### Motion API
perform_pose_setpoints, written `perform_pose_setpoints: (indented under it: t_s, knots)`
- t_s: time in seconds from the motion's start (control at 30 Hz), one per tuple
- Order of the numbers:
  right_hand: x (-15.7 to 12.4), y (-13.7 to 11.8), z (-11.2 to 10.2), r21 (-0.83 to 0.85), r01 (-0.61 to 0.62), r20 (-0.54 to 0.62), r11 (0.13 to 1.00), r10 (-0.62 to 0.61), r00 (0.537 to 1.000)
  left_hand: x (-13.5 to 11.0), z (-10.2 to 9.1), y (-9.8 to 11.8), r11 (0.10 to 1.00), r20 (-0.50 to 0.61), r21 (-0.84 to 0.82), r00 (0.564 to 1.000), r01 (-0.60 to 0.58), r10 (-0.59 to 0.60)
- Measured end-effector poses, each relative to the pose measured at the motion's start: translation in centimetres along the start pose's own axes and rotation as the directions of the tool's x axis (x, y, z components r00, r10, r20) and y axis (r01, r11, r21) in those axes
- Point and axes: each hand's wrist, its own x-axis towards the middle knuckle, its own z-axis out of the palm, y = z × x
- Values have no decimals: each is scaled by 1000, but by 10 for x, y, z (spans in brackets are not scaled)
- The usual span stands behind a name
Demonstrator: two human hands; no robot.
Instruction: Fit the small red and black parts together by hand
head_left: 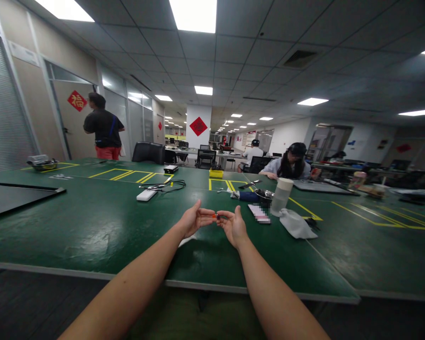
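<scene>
My left hand (194,220) and my right hand (233,227) meet above the near part of the green table (92,231). Both thumbs point up, and the fingers reach inward until their tips almost touch. Between the fingertips they hold a small object (215,216), orange on the left side and dark on the right. It is too small to name, and the fingers partly hide it. A white piece (187,240), perhaps paper, lies on the table beneath my left wrist.
Rightward are a phone-like slab (259,213), a cloudy plastic container (282,196), a white bag (297,224) and a metal bowl (265,194). A white power bank-like block (146,194) with black cables (172,184) lies left. A person (290,163) sits across the table; another (104,125) stands left.
</scene>
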Motion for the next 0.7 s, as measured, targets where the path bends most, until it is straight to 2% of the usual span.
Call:
perform_pose_setpoints:
  t_s: [0.7]
  knots:
    - [0, 1, -1, -15, 0, -13, 1000, 0, 1000, 4, -6, -4, 999, 40, 28, 999, 26, -27]
